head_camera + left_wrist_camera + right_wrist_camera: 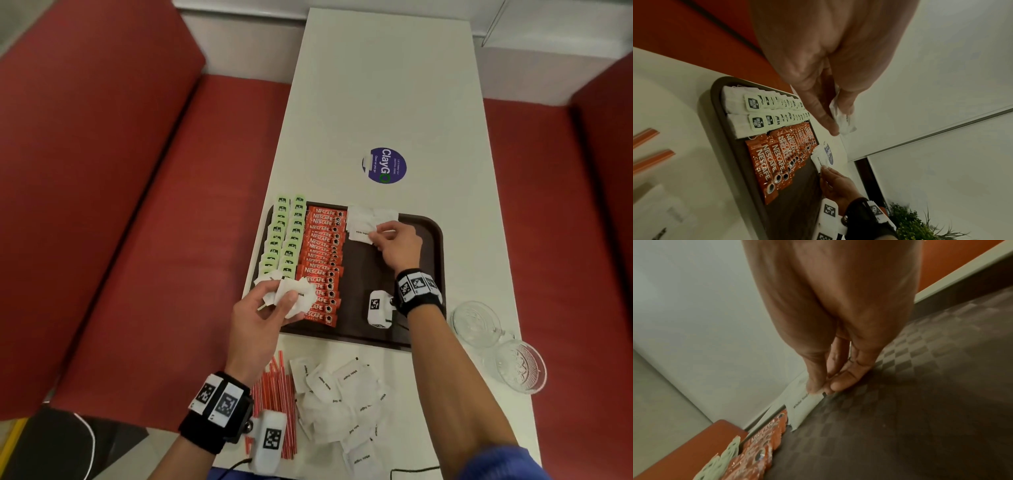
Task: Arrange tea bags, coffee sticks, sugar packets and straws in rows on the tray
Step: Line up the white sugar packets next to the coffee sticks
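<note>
Your right hand [397, 241] pinches one sugar packet [362, 234] by its edge, low over the far end of the tray [432, 240], just beside the coffee sticks [320, 260]. A few packets [371, 215] already lie there, overlapping unevenly. Lay this one flat, its long edge parallel to the sticks, overlapping its neighbour by the same margin each time, and let go only once it rests on the tray floor. Your left hand [270, 308] grips a loose bunch of packets [296, 294] above the near end of the sticks; keep it raised so it does not disturb them or the tea bags [284, 236]. More packets [339, 401] and the straws [277, 394] wait on the table [387, 85].
</note>
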Tool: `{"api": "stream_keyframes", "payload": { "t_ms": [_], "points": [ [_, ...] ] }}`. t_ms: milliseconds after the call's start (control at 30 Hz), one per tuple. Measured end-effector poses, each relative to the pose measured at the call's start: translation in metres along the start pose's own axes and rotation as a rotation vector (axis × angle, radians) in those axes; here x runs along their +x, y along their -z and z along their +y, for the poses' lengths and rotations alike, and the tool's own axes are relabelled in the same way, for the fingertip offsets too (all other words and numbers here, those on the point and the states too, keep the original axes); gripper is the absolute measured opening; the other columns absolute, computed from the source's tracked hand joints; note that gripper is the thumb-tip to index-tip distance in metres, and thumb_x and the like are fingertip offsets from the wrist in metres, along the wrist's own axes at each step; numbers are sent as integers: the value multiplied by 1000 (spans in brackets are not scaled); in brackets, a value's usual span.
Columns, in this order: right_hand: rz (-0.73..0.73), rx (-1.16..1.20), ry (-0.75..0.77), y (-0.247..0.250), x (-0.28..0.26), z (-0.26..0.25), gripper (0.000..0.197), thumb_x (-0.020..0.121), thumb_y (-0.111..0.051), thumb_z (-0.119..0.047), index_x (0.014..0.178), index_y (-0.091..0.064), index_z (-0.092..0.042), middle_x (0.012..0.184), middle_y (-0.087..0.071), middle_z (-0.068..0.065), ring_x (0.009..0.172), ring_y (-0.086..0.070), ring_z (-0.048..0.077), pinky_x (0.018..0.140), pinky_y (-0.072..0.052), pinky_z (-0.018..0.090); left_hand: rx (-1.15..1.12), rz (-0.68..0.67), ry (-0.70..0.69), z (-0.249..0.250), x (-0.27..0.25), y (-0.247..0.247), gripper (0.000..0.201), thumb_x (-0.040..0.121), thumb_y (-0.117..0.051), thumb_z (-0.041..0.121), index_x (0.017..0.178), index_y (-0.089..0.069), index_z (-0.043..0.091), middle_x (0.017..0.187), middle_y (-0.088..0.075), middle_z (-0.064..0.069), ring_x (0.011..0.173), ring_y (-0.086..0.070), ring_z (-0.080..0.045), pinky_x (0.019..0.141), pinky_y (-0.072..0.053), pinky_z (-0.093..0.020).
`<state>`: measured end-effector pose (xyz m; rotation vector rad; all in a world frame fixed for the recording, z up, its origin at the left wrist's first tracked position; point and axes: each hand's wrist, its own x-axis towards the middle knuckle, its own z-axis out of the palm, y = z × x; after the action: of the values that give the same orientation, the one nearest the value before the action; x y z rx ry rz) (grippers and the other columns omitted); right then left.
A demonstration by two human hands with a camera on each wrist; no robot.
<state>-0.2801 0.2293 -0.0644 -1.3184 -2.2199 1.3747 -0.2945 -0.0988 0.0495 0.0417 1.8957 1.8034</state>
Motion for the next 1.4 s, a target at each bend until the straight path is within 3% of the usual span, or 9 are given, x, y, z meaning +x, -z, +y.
{"api": "stream_keyframes", "payload": {
  "t_ms": [200,367,633,767,867,967,1100,1267,1400],
  "points": [
    [67,-87,-8,-11,2,-8,17,89,-90,-26,93,-74,-21,78,-70,-8,109,-68,29,94,-48,33,-1,-8,6,-1,2,0,22,94,-78,13,115,-74,8,109,-82,-6,99,-81,-27,81,-68,-41],
    [118,-57,89,-2,-32,-40,26,93,-87,-33,102,-69,-16,83,-70,-9,85,-70,13,91,-61,40,-11,5,8,2,3,-5,24,89,-82,10,112,-74,7,107,-81,-5,97,-81,-27,79,-68,-44],
    [-523,139,371,30,-160,-93,15,98,-82,-39,109,-78,-29,99,-78,-8,92,-75,15,83,-63,35,73,18,-33,10,8,-17,24,82,-92,17,99,-75,12,98,-80,-4,84,-81,-23,66,-66,-30],
    [-471,73,425,34,-172,-83,15,93,-88,-34,100,-75,-28,91,-75,-9,84,-73,15,77,-62,37,261,17,-88,7,10,-18,25,79,-94,30,94,-76,22,92,-80,0,73,-78,-30,58,-62,-28],
    [-161,60,532,42,-176,-77,11,98,-84,-24,98,-73,-22,96,-72,-11,86,-71,12,75,-60,32,272,25,-91,10,11,-19,16,87,-88,25,98,-77,18,95,-80,3,77,-79,-12,64,-64,-27],
    [112,-90,787,41,-184,-72,9,99,-84,-18,96,-77,-12,101,-70,-3,90,-67,17,72,-57,36,291,-25,-119,13,12,-21,9,94,-80,33,100,-79,26,100,-80,11,90,-78,-12,82,-65,-46],
    [73,-372,1012,35,-197,-62,7,99,-83,-22,102,-79,-18,106,-71,-1,102,-65,26,77,-53,45,275,-58,-154,24,10,-32,13,99,-74,37,106,-80,27,93,-79,12,73,-69,-4,73,-59,-34],
    [13,-207,899,36,-198,-58,17,101,-80,-35,106,-84,-20,118,-67,-2,112,-63,24,90,-56,38,243,-88,-185,28,11,-41,17,95,-82,23,112,-79,21,101,-80,9,89,-77,-7,78,-61,-21],
    [-19,168,414,42,-193,-65,34,94,-88,-26,126,-76,-25,119,-70,-9,106,-73,11,92,-58,19,191,-74,-176,25,15,-46,16,93,-84,21,108,-79,24,102,-81,5,91,-79,-14,80,-63,-31]
  ]
}}
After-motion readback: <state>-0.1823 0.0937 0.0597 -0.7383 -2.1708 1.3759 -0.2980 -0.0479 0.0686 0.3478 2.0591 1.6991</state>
